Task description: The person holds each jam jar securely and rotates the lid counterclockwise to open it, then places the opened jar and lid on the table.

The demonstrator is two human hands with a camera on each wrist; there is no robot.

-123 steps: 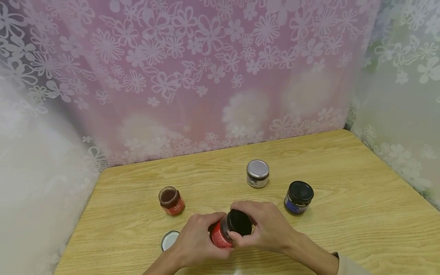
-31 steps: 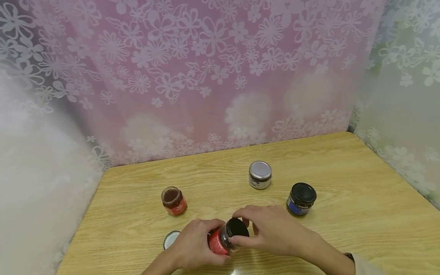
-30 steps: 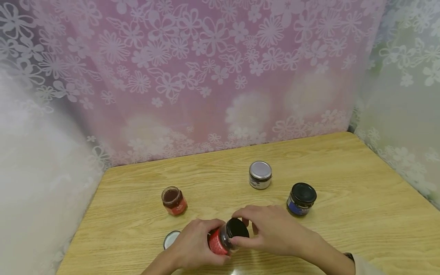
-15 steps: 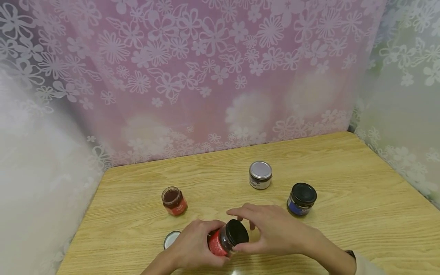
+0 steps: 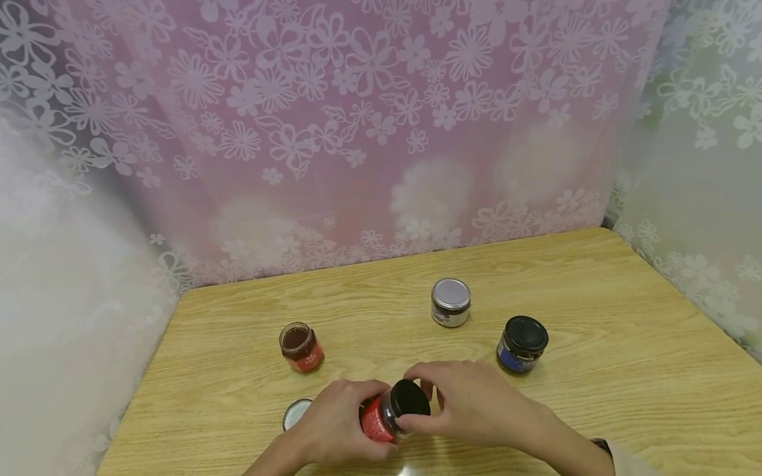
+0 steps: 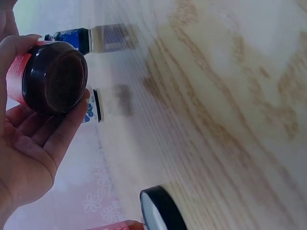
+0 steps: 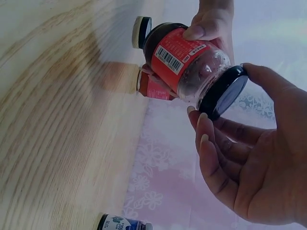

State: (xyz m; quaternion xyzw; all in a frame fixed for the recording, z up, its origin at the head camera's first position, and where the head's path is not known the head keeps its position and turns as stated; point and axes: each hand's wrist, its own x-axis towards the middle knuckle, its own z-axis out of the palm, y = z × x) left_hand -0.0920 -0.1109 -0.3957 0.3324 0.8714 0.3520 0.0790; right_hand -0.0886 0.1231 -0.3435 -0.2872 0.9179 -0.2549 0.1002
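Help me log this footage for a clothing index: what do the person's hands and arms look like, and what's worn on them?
The left hand and right hand are ungloved. The right arm has a pale beige sleeve and a dark band, too small to identify. The left forearm shows no sleeve.

Low in the middle of the frame, I see the right hand pinch the black lid again, its fingers back after lifting half a second ago. The red jar is lower than four seconds ago.
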